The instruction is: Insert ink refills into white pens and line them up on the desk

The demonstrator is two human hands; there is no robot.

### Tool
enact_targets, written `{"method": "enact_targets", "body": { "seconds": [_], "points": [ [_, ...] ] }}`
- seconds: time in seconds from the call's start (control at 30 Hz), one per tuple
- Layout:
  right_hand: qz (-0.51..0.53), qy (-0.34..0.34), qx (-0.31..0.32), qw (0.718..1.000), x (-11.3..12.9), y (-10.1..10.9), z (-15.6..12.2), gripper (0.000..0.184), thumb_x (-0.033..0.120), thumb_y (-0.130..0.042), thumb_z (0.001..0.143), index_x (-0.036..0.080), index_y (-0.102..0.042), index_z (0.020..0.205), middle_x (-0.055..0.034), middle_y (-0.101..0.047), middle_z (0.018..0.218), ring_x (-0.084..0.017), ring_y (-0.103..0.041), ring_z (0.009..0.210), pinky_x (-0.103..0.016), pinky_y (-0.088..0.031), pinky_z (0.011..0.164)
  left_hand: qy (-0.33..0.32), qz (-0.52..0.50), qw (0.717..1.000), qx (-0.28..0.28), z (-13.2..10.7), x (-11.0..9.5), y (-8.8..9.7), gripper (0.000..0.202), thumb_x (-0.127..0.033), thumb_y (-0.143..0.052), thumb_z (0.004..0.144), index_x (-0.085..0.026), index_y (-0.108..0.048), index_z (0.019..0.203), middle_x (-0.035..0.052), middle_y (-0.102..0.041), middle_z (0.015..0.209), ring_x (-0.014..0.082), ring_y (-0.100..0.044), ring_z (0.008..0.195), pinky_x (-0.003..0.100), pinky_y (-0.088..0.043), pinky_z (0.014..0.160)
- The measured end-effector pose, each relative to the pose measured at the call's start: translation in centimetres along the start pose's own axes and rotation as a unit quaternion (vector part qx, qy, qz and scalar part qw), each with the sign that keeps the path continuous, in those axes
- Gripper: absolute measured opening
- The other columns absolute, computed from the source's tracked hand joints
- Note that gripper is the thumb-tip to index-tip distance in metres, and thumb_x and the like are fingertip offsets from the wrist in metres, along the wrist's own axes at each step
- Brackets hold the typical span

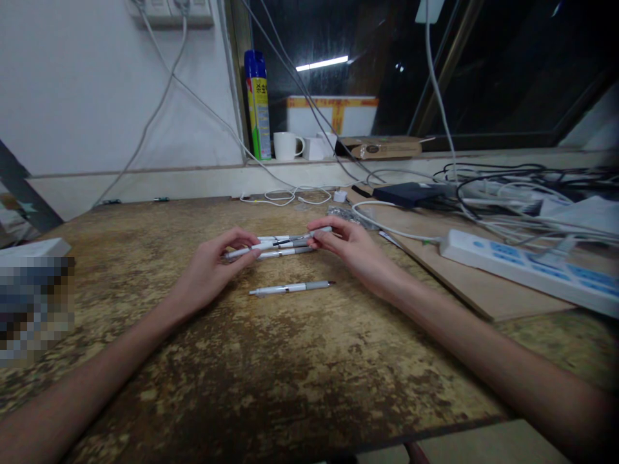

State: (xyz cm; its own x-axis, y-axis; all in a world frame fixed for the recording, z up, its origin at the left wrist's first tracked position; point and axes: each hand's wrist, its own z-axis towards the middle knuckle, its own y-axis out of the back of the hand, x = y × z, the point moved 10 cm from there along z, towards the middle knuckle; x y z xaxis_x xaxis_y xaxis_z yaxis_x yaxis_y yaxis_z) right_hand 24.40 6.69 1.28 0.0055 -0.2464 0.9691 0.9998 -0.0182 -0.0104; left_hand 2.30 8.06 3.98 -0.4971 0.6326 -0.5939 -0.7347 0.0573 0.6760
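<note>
White pen (278, 243) is being held over the bench (290, 361), axis running left-right. Left hand (213, 264) fingers are clamping its left end, right hand (351, 248) fingers its right end. Loose pen (290, 288) is lying nearer.

A mottled brown table (290, 361) is seen with a white pen (290, 288) laid near its middle, more pens (285, 253) gathered behind it, a white box (33, 248) at the left edge, a pale board (464, 283) at the right edge and a white cable (285, 195) coiled at the far edge

left hand (209, 270) — bare, slim | right hand (349, 248) — bare, slim | forearms (483, 351): long, uncovered to the frame edge
</note>
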Motion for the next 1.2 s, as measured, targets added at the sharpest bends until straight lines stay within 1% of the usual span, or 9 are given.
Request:
{"method": "enact_targets", "body": {
  "seconds": [0.33,0.5,0.67,0.97,1.07,1.2],
  "points": [
    [0.007,-0.007,0.006,1.000,0.1,-0.3,-0.2,0.016,0.027,-0.069,0.088,0.019,-0.069,0.102,-0.0048,-0.077,0.094,-0.018,-0.073,0.093,-0.038,-0.053,0.102,-0.005,-0.002,1.000,0.007,0.0,-0.1,-0.2,0.030,-0.050,-0.063,0.097,-0.023,-0.068,0.109,0.0054,-0.074,0.109,0.0231,-0.069,0.101,0.038,-0.052,0.095],
    [-0.010,-0.004,0.005,1.000,0.4,-0.3,-0.2,0.015,0.027,-0.069,0.088,0.019,-0.070,0.101,-0.0052,-0.077,0.093,-0.019,-0.073,0.093,-0.039,-0.053,0.102,-0.005,-0.001,1.000,0.000,0.0,-0.2,-0.1,0.031,-0.049,-0.063,0.096,-0.022,-0.069,0.109,0.0053,-0.075,0.110,0.0227,-0.069,0.101,0.037,-0.052,0.094],
    [0.002,-0.002,0.005,1.000,0.3,-0.3,-0.2,0.014,0.026,-0.069,0.087,0.019,-0.070,0.100,-0.0045,-0.076,0.093,-0.018,-0.073,0.092,-0.039,-0.052,0.103,-0.004,0.001,1.000,-0.003,0.0,-0.2,0.0,0.031,-0.049,-0.063,0.096,-0.022,-0.070,0.109,0.0052,-0.075,0.109,0.0230,-0.069,0.100,0.036,-0.052,0.093],
    [-0.007,0.004,0.017,1.000,0.4,-0.7,-0.3,0.016,0.027,-0.069,0.088,0.019,-0.071,0.102,-0.0045,-0.077,0.094,-0.017,-0.073,0.092,-0.037,-0.053,0.100,0.000,-0.005,1.000,0.007,0.0,-0.2,-0.2,0.028,-0.048,-0.063,0.097,-0.023,-0.068,0.110,0.0055,-0.074,0.110,0.0226,-0.069,0.101,0.038,-0.053,0.092],
    [-0.030,0.018,0.022,0.999,0.5,-1.0,-0.4,0.017,0.028,-0.072,0.086,0.020,-0.072,0.100,-0.0039,-0.076,0.094,-0.017,-0.071,0.091,-0.036,-0.053,0.096,0.000,-0.004,1.000,0.013,0.0,-0.4,-0.3,0.028,-0.047,-0.063,0.097,-0.023,-0.069,0.110,0.0050,-0.075,0.110,0.0220,-0.069,0.100,0.036,-0.053,0.091],
    [-0.074,0.049,0.025,0.996,1.0,-1.2,-0.5,0.018,0.031,-0.076,0.083,0.020,-0.074,0.098,-0.0040,-0.076,0.097,-0.018,-0.070,0.088,-0.033,-0.053,0.086,-0.002,-0.007,1.000,0.011,-0.1,-0.8,-0.4,0.029,-0.048,-0.063,0.096,-0.023,-0.070,0.110,0.0053,-0.075,0.110,0.0221,-0.069,0.099,0.036,-0.053,0.092]
  ]
}}
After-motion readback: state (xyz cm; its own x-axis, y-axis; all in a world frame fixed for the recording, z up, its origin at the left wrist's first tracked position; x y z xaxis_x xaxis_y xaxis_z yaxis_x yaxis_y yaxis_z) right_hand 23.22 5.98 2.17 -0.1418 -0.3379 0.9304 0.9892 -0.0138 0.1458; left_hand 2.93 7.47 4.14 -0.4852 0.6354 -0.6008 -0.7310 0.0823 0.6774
